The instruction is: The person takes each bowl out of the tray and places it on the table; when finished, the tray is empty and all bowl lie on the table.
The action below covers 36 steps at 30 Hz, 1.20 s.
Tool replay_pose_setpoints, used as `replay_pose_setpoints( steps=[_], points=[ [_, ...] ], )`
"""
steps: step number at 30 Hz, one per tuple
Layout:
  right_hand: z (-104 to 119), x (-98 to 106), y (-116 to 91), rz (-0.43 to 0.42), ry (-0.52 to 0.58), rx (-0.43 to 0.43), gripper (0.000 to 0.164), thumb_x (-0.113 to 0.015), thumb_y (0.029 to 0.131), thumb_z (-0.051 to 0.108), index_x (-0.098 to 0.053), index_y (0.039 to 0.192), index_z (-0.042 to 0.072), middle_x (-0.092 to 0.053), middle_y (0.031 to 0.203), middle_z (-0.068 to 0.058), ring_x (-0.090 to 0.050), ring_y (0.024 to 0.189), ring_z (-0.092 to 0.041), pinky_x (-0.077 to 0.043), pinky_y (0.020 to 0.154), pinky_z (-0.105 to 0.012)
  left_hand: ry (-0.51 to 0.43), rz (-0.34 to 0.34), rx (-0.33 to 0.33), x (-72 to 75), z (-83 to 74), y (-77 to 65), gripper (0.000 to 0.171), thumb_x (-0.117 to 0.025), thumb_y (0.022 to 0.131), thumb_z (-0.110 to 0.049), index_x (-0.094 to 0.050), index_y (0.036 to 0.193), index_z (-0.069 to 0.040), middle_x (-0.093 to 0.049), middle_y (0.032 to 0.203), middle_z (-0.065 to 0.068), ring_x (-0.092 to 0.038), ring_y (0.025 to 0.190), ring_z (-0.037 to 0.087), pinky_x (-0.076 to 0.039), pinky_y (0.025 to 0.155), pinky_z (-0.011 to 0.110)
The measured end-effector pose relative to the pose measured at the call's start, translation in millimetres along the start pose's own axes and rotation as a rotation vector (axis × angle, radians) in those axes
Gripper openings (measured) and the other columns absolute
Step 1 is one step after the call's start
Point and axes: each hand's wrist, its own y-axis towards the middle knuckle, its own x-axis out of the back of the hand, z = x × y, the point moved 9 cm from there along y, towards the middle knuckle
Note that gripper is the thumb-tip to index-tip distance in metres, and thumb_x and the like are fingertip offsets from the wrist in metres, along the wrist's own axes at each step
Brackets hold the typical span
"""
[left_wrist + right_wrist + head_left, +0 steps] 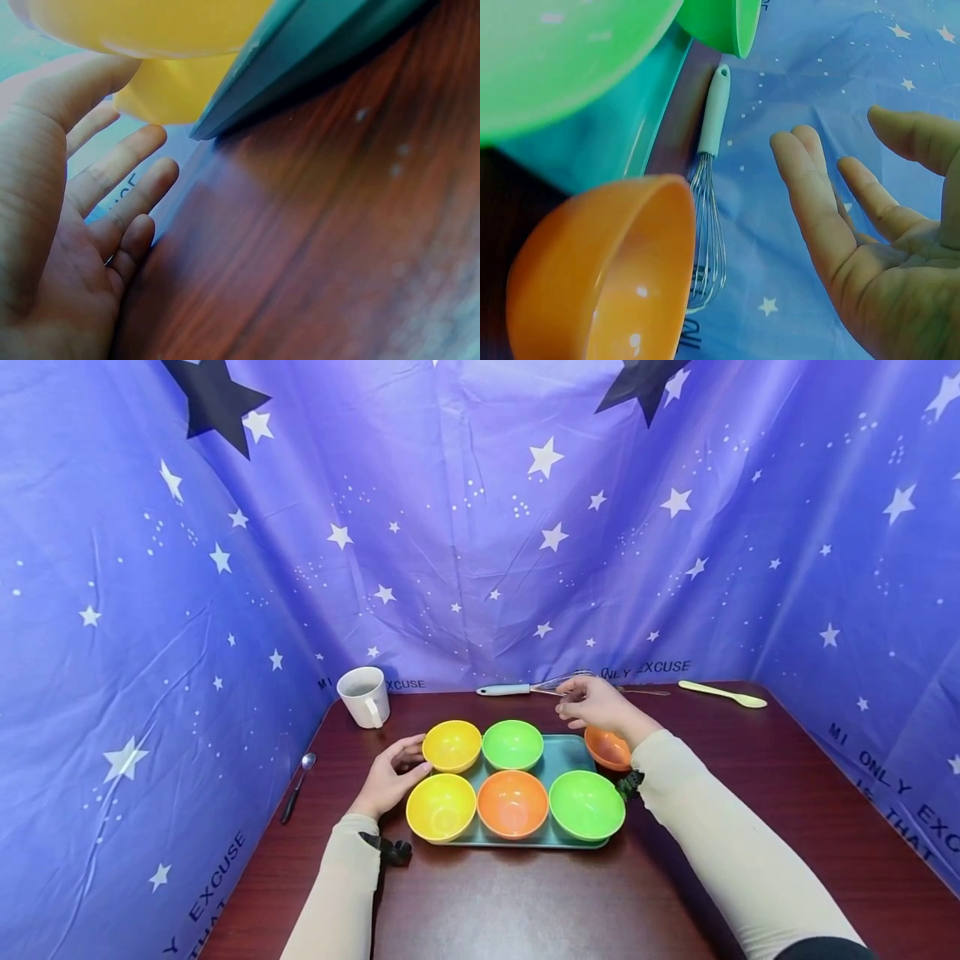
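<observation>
A teal tray [558, 758] holds two yellow bowls [441, 808], two green bowls [587, 806] and an orange bowl [513, 805]. My left hand [392, 775] is at the tray's left side, fingers loosely spread; in the left wrist view its thumb [90, 86] lies by a yellow bowl, and touch is hard to tell. A second orange bowl [600, 277] sits off the tray at its right, partly behind my right wrist in the head view. Above it, my right hand [596, 706] hovers with relaxed fingers and holds nothing.
A whisk [506, 690] lies along the back edge, with a thin utensil [648, 692] beside it. At the back right is a pale yellow spoon [723, 695]. A white mug [363, 697] stands back left, and a dark-handled spoon [297, 789] lies at the left edge.
</observation>
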Motion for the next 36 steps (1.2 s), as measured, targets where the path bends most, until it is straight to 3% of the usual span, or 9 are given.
replay_pose_setpoints(
  steps=[13,22,30,36],
  points=[
    [10.6,-33.0,20.9,0.033,-0.079,-0.032,0.044,-0.069,0.099,0.009,-0.057,0.139,-0.004,-0.057,0.13,-0.026,-0.067,0.115,-0.04,-0.058,0.093,-0.049,0.003,0.002,-0.002,1.4,3.3,1.4,0.055,-0.076,0.095,-0.006,-0.055,0.145,0.005,-0.068,0.125,0.03,-0.065,0.114,0.048,-0.046,0.09,0.054],
    [-13.4,-48.6,31.9,0.107,-0.121,-0.118,0.044,-0.068,0.098,0.01,-0.057,0.137,-0.004,-0.061,0.122,-0.02,-0.065,0.11,-0.037,-0.058,0.092,-0.053,0.01,-0.003,-0.013,1.2,4.6,1.7,0.055,-0.077,0.095,-0.006,-0.056,0.145,0.005,-0.069,0.124,0.028,-0.066,0.113,0.047,-0.047,0.089,0.051],
    [-25.4,-60.5,31.4,0.174,-0.081,-0.164,0.047,-0.064,0.096,-0.001,-0.055,0.142,-0.006,-0.057,0.133,-0.027,-0.065,0.109,-0.038,-0.061,0.081,-0.051,0.017,-0.005,-0.01,1.7,4.9,2.2,0.054,-0.077,0.096,-0.007,-0.056,0.145,0.004,-0.069,0.124,0.027,-0.066,0.113,0.047,-0.047,0.09,0.052],
    [-29.3,-66.5,32.7,0.211,-0.14,-0.159,0.048,-0.062,0.095,-0.003,-0.056,0.143,-0.004,-0.057,0.132,-0.025,-0.066,0.109,-0.035,-0.062,0.08,-0.047,0.015,-0.002,-0.005,1.3,4.1,1.8,0.054,-0.077,0.096,-0.007,-0.056,0.145,0.004,-0.069,0.124,0.027,-0.066,0.113,0.047,-0.047,0.09,0.054]
  ],
)
